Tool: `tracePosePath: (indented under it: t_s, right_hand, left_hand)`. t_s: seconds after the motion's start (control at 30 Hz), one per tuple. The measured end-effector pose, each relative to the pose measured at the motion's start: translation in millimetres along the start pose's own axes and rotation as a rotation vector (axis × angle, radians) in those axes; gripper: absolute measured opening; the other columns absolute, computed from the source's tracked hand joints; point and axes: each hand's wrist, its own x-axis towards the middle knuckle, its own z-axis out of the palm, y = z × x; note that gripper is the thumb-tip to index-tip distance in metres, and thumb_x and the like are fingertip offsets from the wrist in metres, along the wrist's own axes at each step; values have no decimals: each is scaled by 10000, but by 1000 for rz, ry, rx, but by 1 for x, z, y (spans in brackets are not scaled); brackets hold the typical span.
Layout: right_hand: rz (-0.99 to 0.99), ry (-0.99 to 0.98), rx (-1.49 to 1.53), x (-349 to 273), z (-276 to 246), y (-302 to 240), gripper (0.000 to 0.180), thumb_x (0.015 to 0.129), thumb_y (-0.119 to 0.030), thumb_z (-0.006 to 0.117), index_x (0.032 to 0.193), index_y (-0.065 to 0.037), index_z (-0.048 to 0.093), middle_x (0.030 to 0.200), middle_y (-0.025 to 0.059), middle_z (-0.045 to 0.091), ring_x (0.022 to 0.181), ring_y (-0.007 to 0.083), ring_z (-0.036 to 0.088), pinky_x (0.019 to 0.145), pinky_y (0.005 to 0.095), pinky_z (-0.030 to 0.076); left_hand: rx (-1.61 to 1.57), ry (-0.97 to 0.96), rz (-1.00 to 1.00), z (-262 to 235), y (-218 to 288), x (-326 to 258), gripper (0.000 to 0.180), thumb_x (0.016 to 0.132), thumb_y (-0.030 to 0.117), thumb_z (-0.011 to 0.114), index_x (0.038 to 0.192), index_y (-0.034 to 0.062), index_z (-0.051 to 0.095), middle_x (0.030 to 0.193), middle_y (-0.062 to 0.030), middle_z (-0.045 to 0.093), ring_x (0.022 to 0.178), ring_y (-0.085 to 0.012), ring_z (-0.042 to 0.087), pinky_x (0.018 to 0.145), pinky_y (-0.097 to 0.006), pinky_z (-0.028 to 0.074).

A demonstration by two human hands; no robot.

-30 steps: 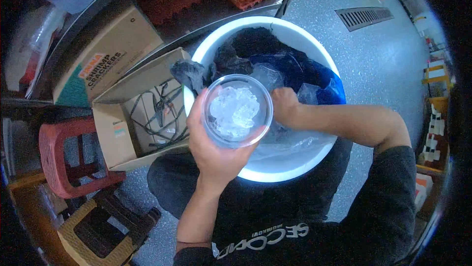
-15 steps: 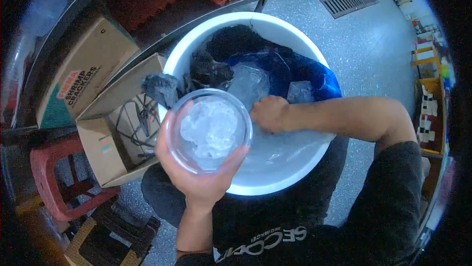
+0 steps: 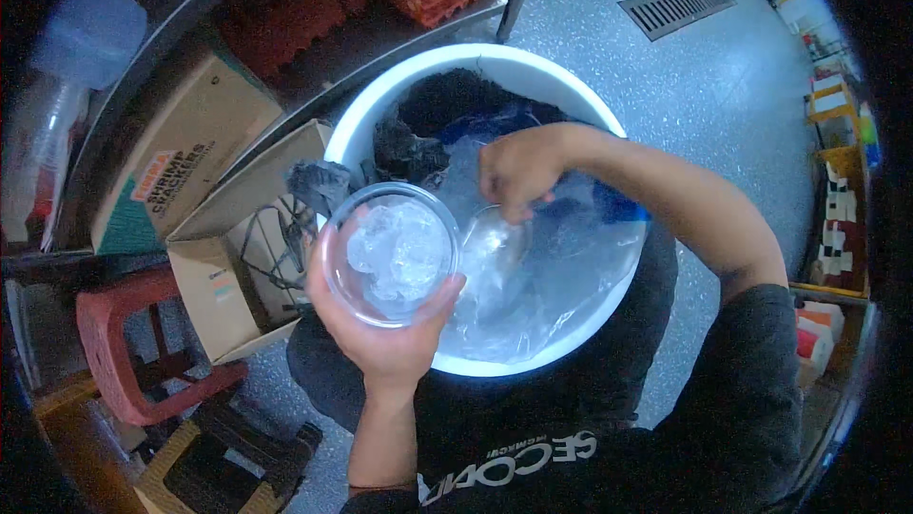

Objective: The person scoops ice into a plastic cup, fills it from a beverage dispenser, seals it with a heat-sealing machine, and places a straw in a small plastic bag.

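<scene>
Head view: the left hand (image 3: 395, 354) grasped a clear cup (image 3: 385, 313) of ice (image 3: 407, 257) beside the white bucket's (image 3: 358, 136) rim, mouth upward, presumably preventing spillage; the right hand (image 3: 521, 170) grasped a shiny scoop (image 3: 500, 236) inside the bucket, apparently for reaching its contents.

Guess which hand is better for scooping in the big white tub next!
Probably the right hand: it is over the white tub, gripping what looks like a shiny scoop. The left hand is busy holding the clear plastic cup of ice.
</scene>
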Motion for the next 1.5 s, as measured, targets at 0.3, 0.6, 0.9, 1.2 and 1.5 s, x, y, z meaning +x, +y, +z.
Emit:
tracePosePath:
  t_s: [0.3,0.6,0.9,1.2,1.5]
  right_hand:
    - [122,207,211,-124,-24,-13,149,685,-135,716,684,0,652,627,63,669,451,134,593,408,285,437]
    - [223,516,-102,-176,-30,-124,234,751,-202,655,751,28,698,678,136,702,528,220,675,516,337,548]
    - [162,656,-74,-168,-15,-94,294,805,-219,655,652,32,660,573,102,645,463,189,644,450,321,517]
    - [283,856,-490,-185,41,-53,258,776,-238,698,725,15,716,714,193,695,687,340,710,659,443,581]
    - [-575,1131,353,-146,58,-85,1168,662,-271,895,1549,-73,162,1417,227,454,1282,329,501,1082,406,396]
  left_hand:
    - [215,-23,52,1,12,1,982,629,171,925,1399,-40,352,1282,-231,533,1211,-312,540,1052,-401,411]
    - [454,-133,31,1,30,2,959,609,231,925,1376,-13,405,1243,-198,608,1132,-311,616,983,-392,475]
    - [177,-233,-67,-3,44,5,879,641,224,913,1347,5,438,1258,-185,588,1171,-303,594,999,-397,466]
    - [71,-240,-6,-4,68,32,908,624,208,923,1350,-16,428,1293,-185,565,1204,-260,567,1041,-374,435]
    - [-361,-445,-72,28,123,79,814,688,161,881,1360,4,449,1288,-110,544,1208,-190,532,1053,-360,415]
